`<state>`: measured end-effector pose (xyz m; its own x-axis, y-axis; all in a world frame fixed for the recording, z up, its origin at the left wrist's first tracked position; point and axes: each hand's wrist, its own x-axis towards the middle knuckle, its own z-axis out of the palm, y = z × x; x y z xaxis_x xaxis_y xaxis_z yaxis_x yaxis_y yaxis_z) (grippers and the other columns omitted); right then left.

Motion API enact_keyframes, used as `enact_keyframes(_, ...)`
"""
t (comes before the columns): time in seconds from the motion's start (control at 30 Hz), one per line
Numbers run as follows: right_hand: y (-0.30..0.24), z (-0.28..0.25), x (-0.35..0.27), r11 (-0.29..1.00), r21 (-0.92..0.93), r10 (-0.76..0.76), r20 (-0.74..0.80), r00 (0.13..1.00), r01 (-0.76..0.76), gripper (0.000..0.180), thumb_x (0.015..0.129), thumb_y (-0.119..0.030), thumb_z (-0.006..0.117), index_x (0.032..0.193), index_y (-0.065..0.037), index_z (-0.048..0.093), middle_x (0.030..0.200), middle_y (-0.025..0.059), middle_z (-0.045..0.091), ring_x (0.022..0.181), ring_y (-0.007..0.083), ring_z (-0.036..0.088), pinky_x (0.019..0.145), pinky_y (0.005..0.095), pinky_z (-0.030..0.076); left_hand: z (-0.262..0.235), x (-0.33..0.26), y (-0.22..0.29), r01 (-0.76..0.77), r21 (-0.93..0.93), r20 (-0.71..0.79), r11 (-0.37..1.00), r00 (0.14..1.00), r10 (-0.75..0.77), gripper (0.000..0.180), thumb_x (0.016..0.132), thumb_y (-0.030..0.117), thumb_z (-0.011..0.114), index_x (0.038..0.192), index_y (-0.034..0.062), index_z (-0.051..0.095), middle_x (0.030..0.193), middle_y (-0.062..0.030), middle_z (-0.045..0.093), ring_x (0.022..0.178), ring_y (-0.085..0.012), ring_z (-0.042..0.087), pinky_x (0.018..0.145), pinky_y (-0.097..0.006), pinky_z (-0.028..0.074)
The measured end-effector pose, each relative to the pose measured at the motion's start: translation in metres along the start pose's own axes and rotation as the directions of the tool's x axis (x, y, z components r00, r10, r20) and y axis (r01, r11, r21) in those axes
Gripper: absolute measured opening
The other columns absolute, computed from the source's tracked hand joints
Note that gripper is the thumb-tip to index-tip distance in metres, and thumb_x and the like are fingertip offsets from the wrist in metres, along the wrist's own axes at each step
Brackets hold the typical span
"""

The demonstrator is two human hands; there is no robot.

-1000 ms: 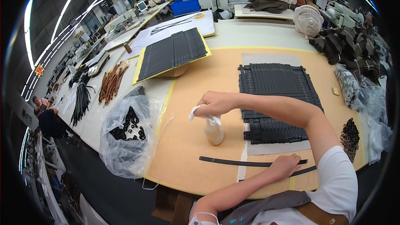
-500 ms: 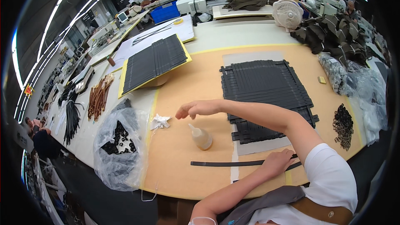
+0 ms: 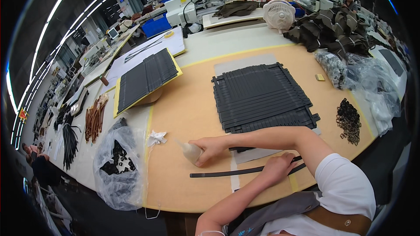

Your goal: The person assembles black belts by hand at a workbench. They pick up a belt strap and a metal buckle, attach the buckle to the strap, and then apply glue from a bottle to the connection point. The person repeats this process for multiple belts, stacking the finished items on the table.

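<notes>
Two hands show in the head view, both low in the frame over the tan worktop [image 3: 188,105]. My right hand [image 3: 213,148], arm crossing from the lower right, is closed around a small cream squeeze bottle [image 3: 189,150] lying tilted at lower centre, nozzle pointing upper left. My left hand [image 3: 276,169] presses flat, fingers spread, on a long dark strap [image 3: 218,174] lying across the worktop. A crumpled white tissue [image 3: 156,138] lies just left of the bottle. Woven dark strips [image 3: 262,96] fill the centre.
</notes>
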<state>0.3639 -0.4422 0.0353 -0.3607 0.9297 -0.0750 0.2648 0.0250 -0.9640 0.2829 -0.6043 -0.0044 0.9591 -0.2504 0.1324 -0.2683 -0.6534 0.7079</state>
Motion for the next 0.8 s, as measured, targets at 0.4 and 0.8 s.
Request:
enact_keyframes(0.4,-0.042,-0.007,-0.209,0.843,0.529,0.31,-0.628,0.714,0.1,0.102,0.083,-0.025,0.08,0.157,-0.013,0.011,0.14,0.0135,0.04,0.138,0.0279,0.042,0.113,0.0487,0.041,-0.002,0.001,0.008,0.052,0.042,0.058,0.998,0.997,-0.055,0.034,0.103,0.033,0.06,0.122,0.0061,0.065,0.115,-0.0172,0.071,0.099,-0.0397,0.069,0.086,-0.05,0.054)
enact_keyframes(0.8,-0.045,0.087,-0.439,0.881,0.354,0.337,-0.935,0.108,0.314,0.057,0.087,-0.024,0.075,0.133,-0.012,0.044,0.113,0.008,0.062,0.089,0.0179,0.066,0.064,0.0294,0.054,-0.009,0.003,0.019,-0.009,0.143,-0.003,0.99,1.0,0.01,0.031,0.099,0.031,0.066,0.118,0.0057,0.068,0.108,-0.0151,0.072,0.096,-0.0362,0.07,0.083,-0.045,0.056)
